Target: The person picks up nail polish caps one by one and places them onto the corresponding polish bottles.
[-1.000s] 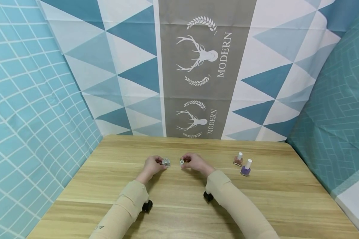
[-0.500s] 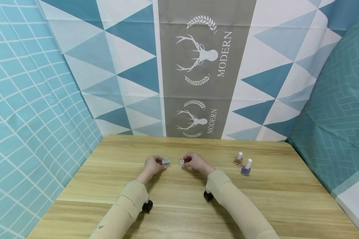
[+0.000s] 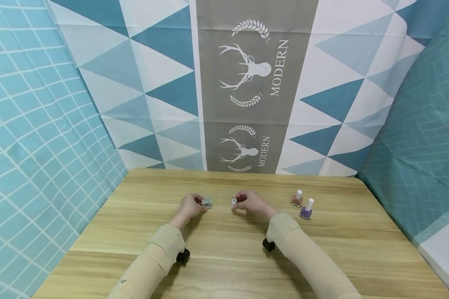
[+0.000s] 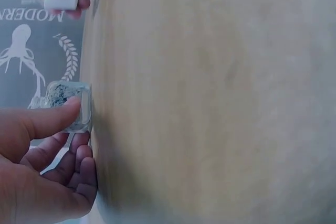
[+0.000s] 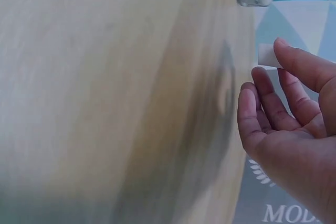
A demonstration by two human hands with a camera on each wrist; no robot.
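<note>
My left hand (image 3: pixel 190 206) pinches a small clear glass nail polish bottle (image 3: pixel 207 202) between thumb and fingers, at the middle of the table. In the left wrist view silvery-grey flecks show inside the bottle (image 4: pixel 65 93), and no cap sits on its neck. To the right, my right hand (image 3: pixel 251 202) pinches a white nail polish cap (image 3: pixel 234 202), apart from the bottle. The cap (image 5: pixel 268 55) shows as a short white cylinder in the right wrist view, partly behind the thumb. I cannot make out a brush on it.
Two capped nail polish bottles, one brownish pink (image 3: pixel 297 200) and one purple (image 3: pixel 306 212), stand upright right of my right hand. The wooden table (image 3: pixel 224 257) ends at a patterned cloth backdrop (image 3: pixel 243 104). Tiled-pattern cloth (image 3: pixel 41 124) hangs along the left side.
My right hand has moved a little to the right with the cap, widening the gap to the bottle. My left hand stays almost where it was, still holding the bottle.
</note>
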